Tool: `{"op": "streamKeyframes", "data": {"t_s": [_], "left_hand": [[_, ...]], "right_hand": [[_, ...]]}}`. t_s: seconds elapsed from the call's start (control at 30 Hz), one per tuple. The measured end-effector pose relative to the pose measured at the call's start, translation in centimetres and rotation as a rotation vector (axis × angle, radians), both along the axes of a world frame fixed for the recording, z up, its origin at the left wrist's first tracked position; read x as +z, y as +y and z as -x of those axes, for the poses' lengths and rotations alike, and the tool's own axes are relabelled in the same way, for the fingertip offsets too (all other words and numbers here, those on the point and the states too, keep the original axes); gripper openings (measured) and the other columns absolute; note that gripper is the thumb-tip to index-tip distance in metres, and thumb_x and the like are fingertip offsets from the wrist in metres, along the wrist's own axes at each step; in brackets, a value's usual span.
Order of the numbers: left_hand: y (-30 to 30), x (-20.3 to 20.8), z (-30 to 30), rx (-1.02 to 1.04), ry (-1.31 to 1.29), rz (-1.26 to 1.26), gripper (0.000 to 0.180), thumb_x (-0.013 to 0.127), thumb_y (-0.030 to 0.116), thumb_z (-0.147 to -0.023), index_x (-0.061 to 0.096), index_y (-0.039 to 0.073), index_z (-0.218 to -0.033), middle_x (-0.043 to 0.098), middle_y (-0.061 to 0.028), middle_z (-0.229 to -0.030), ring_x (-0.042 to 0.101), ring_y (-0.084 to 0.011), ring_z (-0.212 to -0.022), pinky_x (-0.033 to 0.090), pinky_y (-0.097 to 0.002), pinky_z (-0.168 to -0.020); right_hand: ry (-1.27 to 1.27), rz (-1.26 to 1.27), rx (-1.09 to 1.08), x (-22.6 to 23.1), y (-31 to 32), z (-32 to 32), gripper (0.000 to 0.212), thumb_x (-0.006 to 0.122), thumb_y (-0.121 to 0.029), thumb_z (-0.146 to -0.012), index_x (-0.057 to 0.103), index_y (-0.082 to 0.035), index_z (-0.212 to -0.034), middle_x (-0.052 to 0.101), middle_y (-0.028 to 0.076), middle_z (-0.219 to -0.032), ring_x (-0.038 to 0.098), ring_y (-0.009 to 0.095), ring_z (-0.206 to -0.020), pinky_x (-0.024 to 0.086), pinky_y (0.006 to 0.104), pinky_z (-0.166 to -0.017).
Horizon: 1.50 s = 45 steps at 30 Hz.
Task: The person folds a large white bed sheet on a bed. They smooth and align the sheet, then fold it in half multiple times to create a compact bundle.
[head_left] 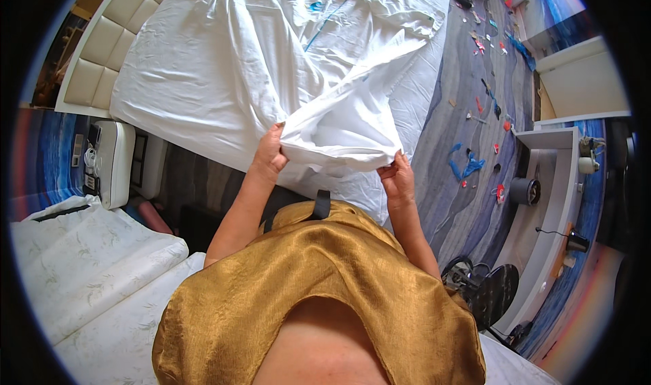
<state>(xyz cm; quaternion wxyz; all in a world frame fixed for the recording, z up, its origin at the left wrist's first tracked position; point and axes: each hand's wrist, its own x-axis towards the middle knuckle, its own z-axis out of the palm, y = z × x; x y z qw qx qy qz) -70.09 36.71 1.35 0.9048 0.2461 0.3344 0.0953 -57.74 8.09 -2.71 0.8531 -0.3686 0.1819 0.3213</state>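
A loose white sheet [349,124] lies bunched over the bed [159,80], and its near edge is lifted between my hands. My left hand [270,153] is closed on one end of that edge, thumb on top. At the other end my right hand [398,178] pinches the cloth between thumb and fingers. Between the two hands the edge sags and the cloth forms a hollow, with long folds running away toward the far side. A thin blue line and a small blue mark show on the white fabric farther off.
A padded cream headboard [102,52] stands at the far left. To the right, the grey patterned floor [441,181] is strewn with small red, white and blue items. A low shelf unit [566,168] and a fan [491,293] are beyond. White patterned bedding [95,270] lies near left.
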Motion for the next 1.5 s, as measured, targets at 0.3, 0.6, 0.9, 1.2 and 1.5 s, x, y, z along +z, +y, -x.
{"op": "streamKeyframes", "data": {"t_s": [0.3,0.6,0.9,1.2,1.5], "left_hand": [[1.4,1.2,2.6,-0.514,0.370,-0.881,0.063,0.082,0.014,-0.068,0.054,-0.004,-0.122,0.065,-0.0156,-0.110,0.066,-0.0250,-0.098,0.053,-0.0366,-0.085],[1.1,-2.7,2.7,-0.420,0.600,-0.763,0.033,0.057,0.014,-0.090,0.060,0.006,-0.121,0.070,-0.0112,-0.096,0.069,-0.0295,-0.087,0.054,-0.0408,-0.083],[1.1,0.6,-0.2,0.206,-0.194,0.199,0.034,0.043,0.024,-0.103,0.047,0.003,-0.129,0.057,-0.0138,-0.124,0.059,-0.0268,-0.113,0.050,-0.0453,-0.097],[-3.4,6.7,-2.0,-0.075,-0.208,0.201,0.046,0.042,0.034,-0.102,0.043,0.002,-0.135,0.059,-0.0163,-0.122,0.062,-0.0239,-0.109,0.054,-0.0382,-0.094],[-6.6,5.2,0.5,-0.536,-0.115,0.032,0.038,0.053,0.031,-0.098,0.053,0.008,-0.128,0.065,-0.0083,-0.106,0.066,-0.0159,-0.092,0.057,-0.0313,-0.078]], "right_hand": [[-0.003,-0.031,-0.190,-1.2,-5.1,-4.4,0.025,0.050,-0.017,-0.100,0.057,-0.001,-0.116,0.066,0.011,-0.113,0.064,0.023,-0.102,0.054,0.0385,-0.089],[-0.126,0.095,-0.154,-2.1,-7.4,-4.6,0.018,0.052,-0.020,-0.099,0.058,-0.007,-0.109,0.067,0.006,-0.106,0.065,0.020,-0.095,0.056,0.0362,-0.081],[-0.042,0.290,0.154,-4.1,-6.6,-1.3,0.011,0.055,-0.019,-0.097,0.061,-0.011,-0.103,0.068,0.000,-0.089,0.066,0.010,-0.073,0.053,0.0232,-0.055],[-1.492,1.309,0.486,-2.9,-0.9,-0.1,0.018,0.065,-0.019,-0.090,0.058,-0.004,-0.095,0.062,0.007,-0.086,0.061,0.016,-0.074,0.050,0.0303,-0.062],[-0.413,0.148,0.585,1.9,7.2,-2.4,0.041,0.048,-0.038,-0.100,0.057,-0.002,-0.117,0.063,0.005,-0.106,0.062,0.016,-0.096,0.049,0.0257,-0.083]]}}
